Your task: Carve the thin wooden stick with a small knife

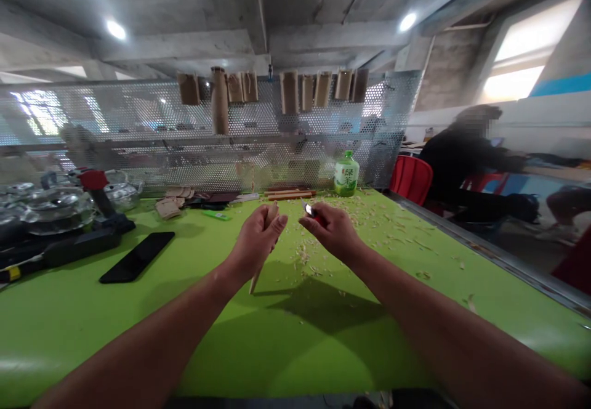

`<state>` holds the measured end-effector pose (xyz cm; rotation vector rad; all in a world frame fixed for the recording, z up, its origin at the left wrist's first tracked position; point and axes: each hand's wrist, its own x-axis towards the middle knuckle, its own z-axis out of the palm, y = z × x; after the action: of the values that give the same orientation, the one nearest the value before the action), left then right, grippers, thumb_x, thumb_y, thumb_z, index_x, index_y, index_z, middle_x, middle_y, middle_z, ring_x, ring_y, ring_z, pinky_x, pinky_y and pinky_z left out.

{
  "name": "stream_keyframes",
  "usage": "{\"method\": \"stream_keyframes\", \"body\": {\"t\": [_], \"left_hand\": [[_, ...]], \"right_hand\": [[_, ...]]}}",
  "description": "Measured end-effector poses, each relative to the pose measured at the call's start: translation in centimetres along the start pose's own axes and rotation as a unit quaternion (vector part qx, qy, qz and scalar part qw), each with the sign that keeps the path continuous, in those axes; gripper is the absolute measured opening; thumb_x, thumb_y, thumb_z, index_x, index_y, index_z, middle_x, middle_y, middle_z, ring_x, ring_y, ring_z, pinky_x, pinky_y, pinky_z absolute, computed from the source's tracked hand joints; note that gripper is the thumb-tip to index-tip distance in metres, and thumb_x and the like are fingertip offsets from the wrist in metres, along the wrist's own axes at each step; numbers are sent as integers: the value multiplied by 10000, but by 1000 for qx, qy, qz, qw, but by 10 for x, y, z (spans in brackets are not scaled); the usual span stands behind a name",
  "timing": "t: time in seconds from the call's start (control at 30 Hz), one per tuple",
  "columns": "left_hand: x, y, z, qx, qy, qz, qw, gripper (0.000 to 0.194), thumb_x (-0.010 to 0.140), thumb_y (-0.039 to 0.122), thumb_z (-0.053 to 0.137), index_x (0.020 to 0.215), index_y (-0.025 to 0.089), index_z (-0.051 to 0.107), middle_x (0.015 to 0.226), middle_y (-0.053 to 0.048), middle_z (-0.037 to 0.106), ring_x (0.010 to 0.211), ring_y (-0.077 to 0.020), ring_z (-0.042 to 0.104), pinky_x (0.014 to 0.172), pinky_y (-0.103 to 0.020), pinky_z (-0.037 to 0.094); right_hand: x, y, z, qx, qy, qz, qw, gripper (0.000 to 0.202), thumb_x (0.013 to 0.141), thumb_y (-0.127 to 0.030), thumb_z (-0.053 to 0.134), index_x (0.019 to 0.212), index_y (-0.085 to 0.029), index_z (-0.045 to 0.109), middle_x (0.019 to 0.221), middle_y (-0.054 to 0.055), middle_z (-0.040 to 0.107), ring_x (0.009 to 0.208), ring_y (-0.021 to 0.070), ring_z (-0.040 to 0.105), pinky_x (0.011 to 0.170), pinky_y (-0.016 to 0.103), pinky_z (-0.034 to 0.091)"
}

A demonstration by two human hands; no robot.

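A pale wooden stick (255,278) is gripped in my left hand (255,236); its top pokes out above the fingers and its lower end points down at the green tabletop (221,341). My right hand (333,230) is closed on a small knife (309,210) with a red handle, the short blade pointing up and left toward the stick. Blade and stick are apart. Pale wood shavings (305,255) lie on the tabletop beneath and between the hands, and more are spread to the right.
A black phone (137,257), power tools (95,190) and metal kettles (58,209) are on the left. Leather pieces (173,202), a green cutter (216,215), wooden strips (290,194) and a green bottle (346,175) line the back. A person (462,150) sits at right beyond a red chair (410,178).
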<state>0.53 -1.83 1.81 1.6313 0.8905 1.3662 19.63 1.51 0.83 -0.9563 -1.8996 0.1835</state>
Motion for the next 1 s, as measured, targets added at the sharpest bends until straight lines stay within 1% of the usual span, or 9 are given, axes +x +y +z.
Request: {"method": "stream_keyframes", "body": {"t": [0.07,0.2,0.33,0.43,0.53,0.6,0.73,0.87,1.0], "left_hand": [[1,1,-2,5,-6,5,1000,351,900,483,556,779,201,386,525,96,384,411,-34,326,388,-166,277],[3,2,-7,30,-28,31,999,344,935,532,455,842,205,402,619,78,453,395,-29,336,358,-172,256],[8,-1,-14,106,-43,78,990,370,921,541,473,836,181,477,642,53,452,463,-49,384,433,-197,335],[12,-1,-17,163,-33,111,980,346,914,501,508,978,165,559,707,18,504,590,-90,460,541,-226,392],[14,-1,-18,190,-21,126,974,370,922,478,501,1121,170,553,768,-7,542,682,-122,488,596,-243,396],[14,-1,-19,179,-21,126,975,347,933,492,475,1041,172,553,724,8,507,660,-118,462,586,-241,378],[14,-6,-19,190,-58,133,971,371,923,528,475,866,171,559,646,35,444,602,-102,424,571,-234,366],[16,-12,-19,227,-59,170,957,394,923,530,475,973,165,614,760,-6,580,712,-130,527,666,-251,428],[16,-11,-21,276,-55,175,944,430,941,537,423,1046,172,624,908,-55,657,828,-173,580,722,-278,446]], "right_hand": [[-1,-1,0,14,-11,-4,1000,407,867,-563,545,702,-200,467,588,-44,395,545,103,354,532,263,262],[-1,-4,0,46,-10,-13,999,359,890,-523,517,750,-193,497,624,-35,419,567,109,376,539,264,271],[-2,-5,1,88,-4,3,996,323,890,-485,522,752,-194,495,628,-38,410,567,107,369,538,262,278],[-4,-6,1,124,-21,3,992,342,897,-477,516,703,-200,461,609,-47,372,553,100,345,523,257,267],[-6,-8,1,136,-51,-19,989,355,896,-476,529,688,-200,445,609,-50,354,553,95,334,516,251,256],[-7,-9,1,139,-63,-28,988,366,894,-479,535,680,-199,435,605,-53,343,548,91,323,510,250,244],[-7,-10,2,139,-73,-36,987,375,898,-476,531,671,-200,421,599,-56,326,543,88,306,503,252,222],[-9,-11,3,139,-81,-42,986,369,901,-468,532,675,-200,420,606,-55,334,554,89,313,510,252,227],[-10,-11,3,125,-93,-37,987,384,902,-477,530,666,-205,397,598,-59,327,547,88,299,504,251,223]]}}
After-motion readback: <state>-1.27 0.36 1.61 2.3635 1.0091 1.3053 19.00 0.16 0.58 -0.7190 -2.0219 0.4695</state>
